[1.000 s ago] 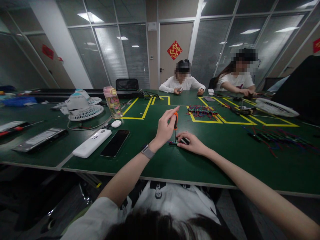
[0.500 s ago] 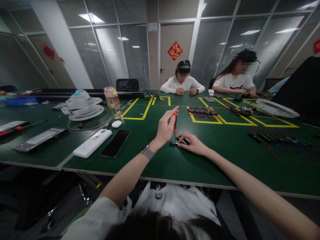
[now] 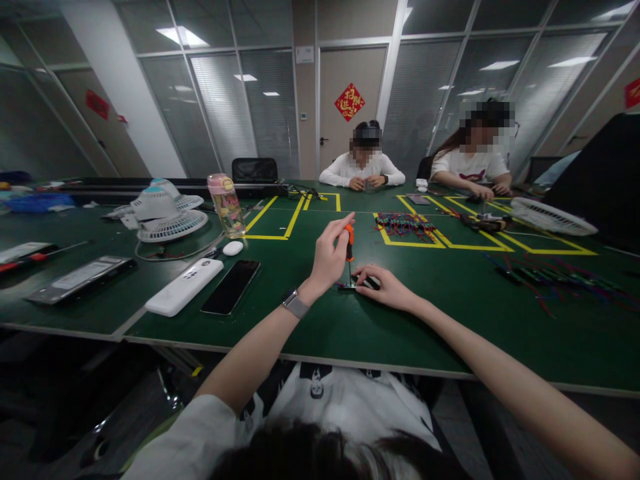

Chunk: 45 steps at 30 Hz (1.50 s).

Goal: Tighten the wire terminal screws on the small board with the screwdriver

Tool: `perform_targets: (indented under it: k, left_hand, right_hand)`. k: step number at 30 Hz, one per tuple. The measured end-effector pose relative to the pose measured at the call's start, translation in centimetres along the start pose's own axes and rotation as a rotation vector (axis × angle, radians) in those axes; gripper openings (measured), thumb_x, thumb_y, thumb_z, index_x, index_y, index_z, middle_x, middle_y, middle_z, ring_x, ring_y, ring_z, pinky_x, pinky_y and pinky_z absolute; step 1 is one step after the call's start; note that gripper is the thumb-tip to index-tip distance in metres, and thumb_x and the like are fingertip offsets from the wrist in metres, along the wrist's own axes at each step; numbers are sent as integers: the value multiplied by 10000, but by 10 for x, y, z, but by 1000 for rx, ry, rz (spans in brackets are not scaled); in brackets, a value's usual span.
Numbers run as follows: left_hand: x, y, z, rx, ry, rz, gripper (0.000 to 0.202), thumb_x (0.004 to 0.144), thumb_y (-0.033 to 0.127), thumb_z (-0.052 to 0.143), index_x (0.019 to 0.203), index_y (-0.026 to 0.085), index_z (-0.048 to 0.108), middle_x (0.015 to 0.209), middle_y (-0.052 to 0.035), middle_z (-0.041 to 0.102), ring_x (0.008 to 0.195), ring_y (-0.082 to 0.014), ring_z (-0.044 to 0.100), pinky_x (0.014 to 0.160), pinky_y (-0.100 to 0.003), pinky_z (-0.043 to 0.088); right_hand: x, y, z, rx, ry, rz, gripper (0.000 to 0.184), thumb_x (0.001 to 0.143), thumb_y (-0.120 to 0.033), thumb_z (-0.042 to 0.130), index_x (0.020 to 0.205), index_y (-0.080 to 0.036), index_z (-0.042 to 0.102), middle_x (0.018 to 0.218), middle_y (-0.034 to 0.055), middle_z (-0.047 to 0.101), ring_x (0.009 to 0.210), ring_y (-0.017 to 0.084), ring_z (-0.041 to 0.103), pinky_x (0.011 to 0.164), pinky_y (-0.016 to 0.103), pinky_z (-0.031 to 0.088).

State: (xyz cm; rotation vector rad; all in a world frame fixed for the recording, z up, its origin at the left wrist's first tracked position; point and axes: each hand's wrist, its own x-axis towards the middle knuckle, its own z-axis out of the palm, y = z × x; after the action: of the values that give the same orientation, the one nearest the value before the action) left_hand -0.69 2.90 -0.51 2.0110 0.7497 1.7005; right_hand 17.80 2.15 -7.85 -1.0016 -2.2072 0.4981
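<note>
My left hand (image 3: 332, 250) is closed on the orange and black handle of a screwdriver (image 3: 351, 243), fingers pointing away from me. The screwdriver stands upright, its thin shaft reaching down to a small circuit board (image 3: 347, 287) lying on the green table (image 3: 310, 333). My right hand (image 3: 383, 285) rests on the table with thumb and fingers pinching the board's right end. Part of the board is hidden by those fingers, and the exact spot under the screwdriver's tip is too small to make out.
Left of my arms lie a black phone (image 3: 231, 287), a white power bank (image 3: 185, 287) and a white earbud case (image 3: 233, 249). A bottle (image 3: 227, 207) and fans (image 3: 170, 213) stand beyond. Wired boards (image 3: 405, 225) lie ahead, more (image 3: 565, 277) at right. Two people sit opposite.
The screwdriver's handle has turned, showing more orange, and my left fingers have shifted slightly. My right hand has stayed put. Across the table, the right-hand person's hand has moved forward.
</note>
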Motion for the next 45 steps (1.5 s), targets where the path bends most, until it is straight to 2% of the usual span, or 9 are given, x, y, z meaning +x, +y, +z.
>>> perform_targets:
  k: [3,8,15,18,24,31,34,38,45]
  left_hand:
    - [0,-2,2,-40,27,-30,326,957,219,463,1260,213,583,1120,-71,664,932,-154,637,853,-300,502]
    - [0,3,1,101,95,29,216,855,255,653,1063,215,696,896,-26,605,823,-134,581,800,-263,492]
    - [0,1,0,10,5,12,336,978,228,396,1240,224,608,1106,-65,644,977,-146,607,885,-297,478]
    - [0,0,2,-27,8,-9,319,965,244,449,1246,214,597,1052,-62,673,883,-137,625,816,-277,499]
    - [0,5,1,103,68,54,202,859,264,651,1050,212,696,908,-26,586,806,-127,577,786,-251,485]
    - [-1,2,2,-58,-36,4,313,987,239,399,1231,224,594,1157,-66,648,1027,-158,619,879,-289,490]
    - [-1,2,2,-48,-3,-8,264,946,246,503,1173,216,633,1035,-55,668,900,-145,630,810,-269,504]
    - [0,6,0,89,84,34,167,861,266,644,1001,213,719,893,-27,572,826,-131,571,808,-259,483]
    - [1,1,-1,-16,-15,43,328,967,190,400,1184,229,642,1161,-56,618,1095,-158,576,966,-303,444]
  right_hand:
    - [-1,0,0,8,4,3,111,830,-304,628,789,-202,639,1091,90,672,1050,254,620,988,479,410]
    - [-1,0,0,13,1,9,118,832,-310,629,791,-200,640,1098,92,669,1061,254,616,998,483,403]
    - [0,3,1,9,8,-3,114,830,-307,636,792,-201,649,1083,87,678,1054,254,622,1021,501,378]
    - [-1,3,1,15,9,-3,118,828,-310,636,790,-199,647,1087,91,675,1054,257,622,1006,499,394]
    - [0,2,1,14,9,2,126,833,-317,628,783,-201,636,1086,90,677,1059,259,621,1014,503,382]
    - [0,2,0,1,-10,5,133,839,-325,621,795,-200,633,1092,90,673,1057,255,622,1010,493,388]
    - [0,2,0,6,-9,5,131,838,-323,620,793,-201,633,1090,89,672,1059,255,620,1004,488,396]
    - [0,2,0,21,-1,4,121,834,-310,623,787,-198,632,1090,92,668,1058,258,617,992,482,407]
    - [0,4,0,15,-7,-4,124,834,-309,629,790,-193,634,1079,93,671,1047,256,619,990,476,403]
